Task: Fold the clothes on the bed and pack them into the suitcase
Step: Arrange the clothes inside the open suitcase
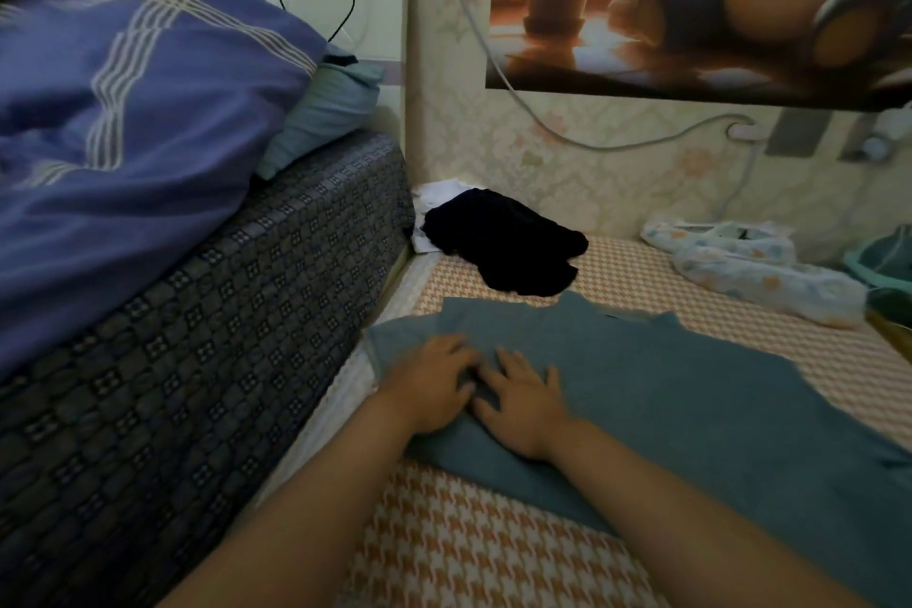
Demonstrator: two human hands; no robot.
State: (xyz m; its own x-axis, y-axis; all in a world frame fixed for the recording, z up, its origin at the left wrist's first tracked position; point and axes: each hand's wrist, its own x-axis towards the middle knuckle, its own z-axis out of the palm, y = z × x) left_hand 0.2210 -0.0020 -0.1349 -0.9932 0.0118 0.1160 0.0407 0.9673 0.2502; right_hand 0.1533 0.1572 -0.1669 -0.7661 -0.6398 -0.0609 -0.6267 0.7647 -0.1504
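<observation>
Left hand point(434, 383) flat on shirt point(691, 400), fingers loosely spread, pressing down. Right hand point(523, 402) just beside it, palm down, fingers spread wide. Shirt lies under the fingers and runs right of them across the bed point(469, 548). Black garment point(508, 244) crumpled beyond the fingertips; floral garment point(750, 272) further right.

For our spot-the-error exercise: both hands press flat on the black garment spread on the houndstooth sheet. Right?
No. The head view shows the left hand and right hand pressing flat on the grey-blue shirt spread on the houndstooth sheet; the black garment lies untouched beyond.
</observation>
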